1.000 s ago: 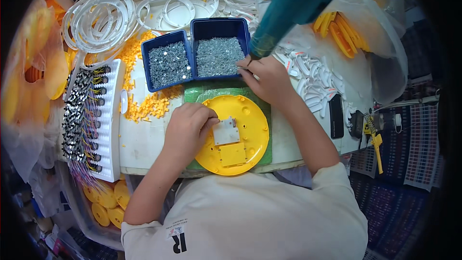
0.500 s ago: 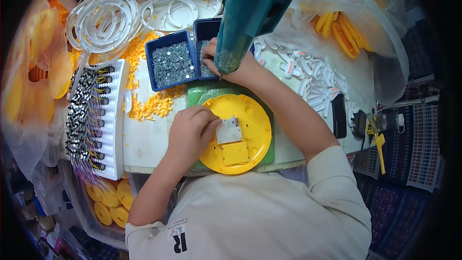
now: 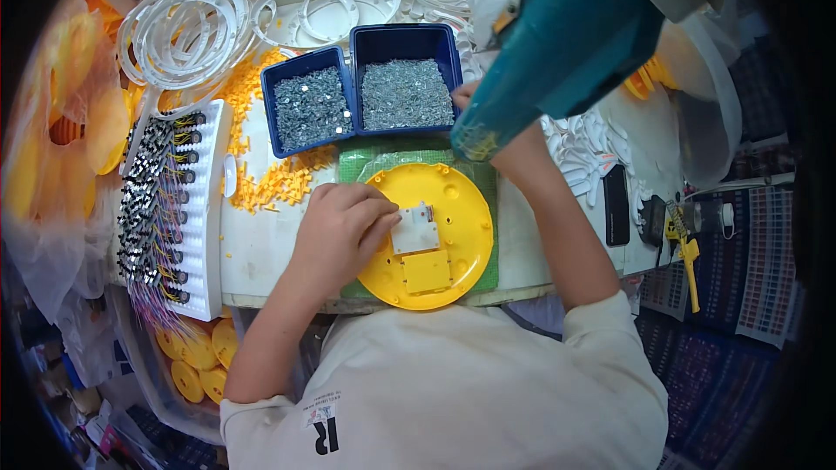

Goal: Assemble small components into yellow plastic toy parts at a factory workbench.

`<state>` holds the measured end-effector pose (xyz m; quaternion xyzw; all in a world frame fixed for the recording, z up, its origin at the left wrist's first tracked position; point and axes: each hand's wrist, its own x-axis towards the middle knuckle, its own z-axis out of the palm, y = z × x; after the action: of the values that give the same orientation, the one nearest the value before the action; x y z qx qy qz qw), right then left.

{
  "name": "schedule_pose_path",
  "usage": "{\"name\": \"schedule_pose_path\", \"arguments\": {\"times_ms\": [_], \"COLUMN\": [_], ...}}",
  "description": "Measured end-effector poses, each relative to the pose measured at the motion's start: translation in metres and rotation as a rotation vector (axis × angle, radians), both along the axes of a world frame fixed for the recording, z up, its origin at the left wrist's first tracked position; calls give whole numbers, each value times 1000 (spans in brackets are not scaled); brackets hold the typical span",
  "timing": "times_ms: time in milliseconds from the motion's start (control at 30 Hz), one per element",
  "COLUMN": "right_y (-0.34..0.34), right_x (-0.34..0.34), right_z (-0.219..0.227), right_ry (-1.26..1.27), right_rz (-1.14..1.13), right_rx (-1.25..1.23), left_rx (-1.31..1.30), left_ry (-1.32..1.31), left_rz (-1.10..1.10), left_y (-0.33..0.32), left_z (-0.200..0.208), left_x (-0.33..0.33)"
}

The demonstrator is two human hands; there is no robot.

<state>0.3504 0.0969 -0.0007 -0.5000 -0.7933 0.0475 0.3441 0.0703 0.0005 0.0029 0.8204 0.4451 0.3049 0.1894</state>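
Observation:
In front of me a round yellow plastic cover (image 3: 466,248) lies on a green mat (image 3: 353,170). It carries a white box-shaped part (image 3: 414,231) and a yellow rectangular compartment (image 3: 426,271). My left hand (image 3: 347,231) is over the cover's left side, fingers bent and pressed together beside the white part. Anything small between its fingertips is hidden. My right hand (image 3: 465,94) is at the right edge of the larger blue bin (image 3: 406,126), mostly hidden behind a teal power tool (image 3: 557,43). Both this bin and a smaller blue bin (image 3: 341,78) hold small metal screws.
Small orange plastic pieces (image 3: 274,187) lie left of the bins. Further left, wired components (image 3: 157,209) rest along a white foam tray (image 3: 209,218). Clear rings (image 3: 187,30) are stacked behind. White curved parts (image 3: 579,157) and a black phone (image 3: 616,204) lie to the right.
My right hand has come out of the larger bin and moved right. The teal tool has swung right and tilted, uncovering that bin. My left hand has stayed near the white part.

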Motion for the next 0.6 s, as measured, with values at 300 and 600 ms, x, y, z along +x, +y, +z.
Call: {"name": "schedule_pose_path", "arguments": {"times_ms": [300,600], "right_y": [-111,-147], "right_x": [11,-20], "right_z": [17,7], "right_ry": [218,87], "right_rz": [-96,129], "right_rx": [-220,-144], "left_rx": [356,321], "left_ry": [254,157], "left_rz": [61,42], "left_y": [123,130], "left_z": [4,-14], "left_x": [16,23]}}
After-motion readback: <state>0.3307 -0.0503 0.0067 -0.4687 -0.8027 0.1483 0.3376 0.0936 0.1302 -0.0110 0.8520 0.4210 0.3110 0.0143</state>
